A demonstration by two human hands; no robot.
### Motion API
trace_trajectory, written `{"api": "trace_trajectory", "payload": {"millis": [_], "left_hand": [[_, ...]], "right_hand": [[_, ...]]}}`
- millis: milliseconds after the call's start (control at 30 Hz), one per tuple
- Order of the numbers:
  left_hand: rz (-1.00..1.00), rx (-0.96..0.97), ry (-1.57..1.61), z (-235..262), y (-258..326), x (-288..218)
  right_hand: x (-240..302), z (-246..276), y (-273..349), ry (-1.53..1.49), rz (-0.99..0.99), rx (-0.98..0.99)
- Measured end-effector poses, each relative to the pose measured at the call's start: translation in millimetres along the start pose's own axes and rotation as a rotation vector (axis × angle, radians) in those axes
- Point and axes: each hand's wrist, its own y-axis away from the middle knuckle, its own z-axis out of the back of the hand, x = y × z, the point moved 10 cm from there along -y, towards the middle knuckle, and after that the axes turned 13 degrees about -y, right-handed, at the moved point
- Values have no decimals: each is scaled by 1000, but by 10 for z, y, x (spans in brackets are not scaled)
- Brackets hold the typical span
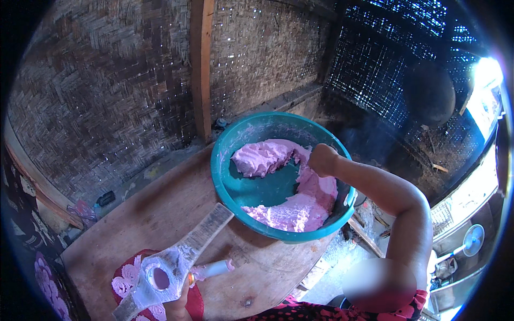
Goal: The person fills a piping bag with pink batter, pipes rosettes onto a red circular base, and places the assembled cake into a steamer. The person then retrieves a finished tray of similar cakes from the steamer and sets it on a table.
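Close to us, the left hand (179,307) grips a weathered wooden press with a round hole through its floury middle (174,260), fingers wrapped beneath and partly hidden. Just beside it, a pale plastic tube (214,269) carries pink dough at its tip; whether it is held too, we cannot tell. The press hides part of a red flat piece (195,306) bearing lacy pink dough rings (126,278). At our right, a black-and-pink patterned garment (409,309) is partly covered by a blurred oval.

Beyond, on a worn brown wooden tabletop (144,219), stands a wide green plastic basin (284,234), where pink dough (308,206) curves along the wall. The right hand (323,160) is bunched at the dough's upper right, its forearm crossing the basin's rim; the fingers turn away, and we cannot tell what they hold. A small black object (106,198) lies past the table's far left edge.

Farther off, we see split firewood (367,238) right of the basin and a pale-bladed electric fan (473,239). A brown wooden post (201,69) divides woven bamboo walls (107,80); a dark round pan (431,96) hangs in shadow. Any lettering is too small for us to read.
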Motion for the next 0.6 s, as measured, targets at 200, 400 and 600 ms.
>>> {"api": "trace_trajectory", "payload": {"millis": [200, 400, 600], "left_hand": [[19, 17, 12, -40, -30, 121], [25, -5, 49, -71, -72, 24], [-267, -56, -76, -112, -577, -803]], "right_hand": [[47, -235, 48, -165, 31, 135], [331, -377, 187, -503, 54, -16], [464, -76, 659, -655, 78, -271]]}}
